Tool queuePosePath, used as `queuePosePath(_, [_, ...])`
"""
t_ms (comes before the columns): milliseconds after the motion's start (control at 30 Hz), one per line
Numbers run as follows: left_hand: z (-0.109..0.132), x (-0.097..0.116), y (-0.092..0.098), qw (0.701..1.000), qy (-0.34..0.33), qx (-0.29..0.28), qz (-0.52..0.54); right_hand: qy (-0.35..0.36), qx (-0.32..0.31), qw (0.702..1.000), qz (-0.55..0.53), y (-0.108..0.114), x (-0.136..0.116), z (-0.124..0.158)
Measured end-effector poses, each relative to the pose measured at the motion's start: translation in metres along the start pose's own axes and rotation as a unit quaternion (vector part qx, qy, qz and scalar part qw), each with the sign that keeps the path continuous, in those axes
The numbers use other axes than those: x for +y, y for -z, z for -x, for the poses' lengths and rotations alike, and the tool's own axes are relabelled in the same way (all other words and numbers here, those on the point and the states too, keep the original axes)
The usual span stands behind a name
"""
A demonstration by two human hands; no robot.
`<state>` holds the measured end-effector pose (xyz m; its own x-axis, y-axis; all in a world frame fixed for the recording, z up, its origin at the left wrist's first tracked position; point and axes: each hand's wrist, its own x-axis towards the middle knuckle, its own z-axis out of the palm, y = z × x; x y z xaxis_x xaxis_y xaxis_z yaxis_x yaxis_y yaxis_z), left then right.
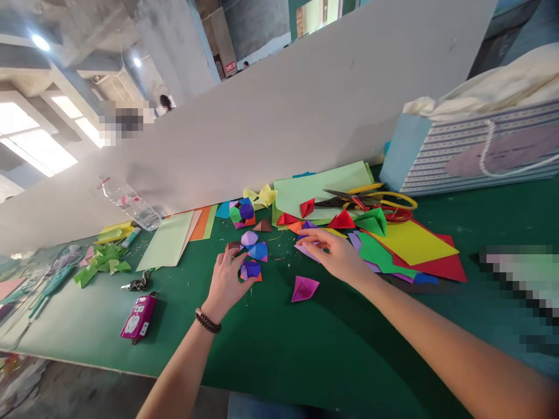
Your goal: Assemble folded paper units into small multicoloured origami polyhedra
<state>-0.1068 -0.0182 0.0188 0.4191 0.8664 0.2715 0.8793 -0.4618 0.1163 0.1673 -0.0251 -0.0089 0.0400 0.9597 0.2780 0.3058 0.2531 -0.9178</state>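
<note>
My left hand [229, 273] is curled round the near side of a cluster of folded paper pieces on the green table. In the cluster, a lavender piece [249, 238] lies above a blue piece [258, 251] and a purple-and-orange piece [251, 270]. My thumb and fingers press at its edges. To the right, my right hand [329, 250] reaches over a pile of folded pieces, its fingers stretched and thumb apart, just above a lavender piece [309, 250]. Nearer to me lies a single magenta folded piece [304, 288].
Behind are a multicoloured folded paper ball [242, 212], scissors [349, 201] and pale green sheets [301, 189]. Yellow paper [417, 244] lies right, before a striped gift bag [480, 145]. Leftward are a clear bottle [131, 203], keys [138, 283] and a magenta packet [138, 317]. A white partition [279, 128] bounds the table.
</note>
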Motion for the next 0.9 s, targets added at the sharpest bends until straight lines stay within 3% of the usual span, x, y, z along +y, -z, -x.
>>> queuePosePath(300, [-0.016, -0.007, -0.001, 1.0, -0.005, 0.017, 0.019, 0.011, 0.028, 0.999, 0.022, 0.006, -0.004, -0.002])
queuePosePath(500, [-0.027, 0.003, -0.009, 0.988, -0.13, -0.059, -0.052, 0.02, 0.033, 0.999, 0.036, 0.007, -0.004, -0.002])
queuePosePath(600, [-0.032, 0.006, -0.014, 0.987, -0.128, -0.063, -0.078, 0.022, 0.037, 0.998, 0.039, 0.008, -0.004, -0.002])
queuePosePath(700, [-0.03, 0.013, -0.014, 0.992, -0.117, -0.008, -0.053, 0.031, 0.051, 0.998, 0.028, 0.01, -0.005, -0.003])
queuePosePath(833, [-0.014, 0.04, -0.017, 0.975, -0.132, 0.156, 0.088, 0.037, 0.089, 0.995, 0.007, 0.015, -0.003, -0.004])
queuePosePath(900, [-0.005, 0.055, -0.023, 0.951, -0.226, 0.163, 0.134, 0.032, 0.103, 0.994, 0.016, 0.02, -0.002, -0.004])
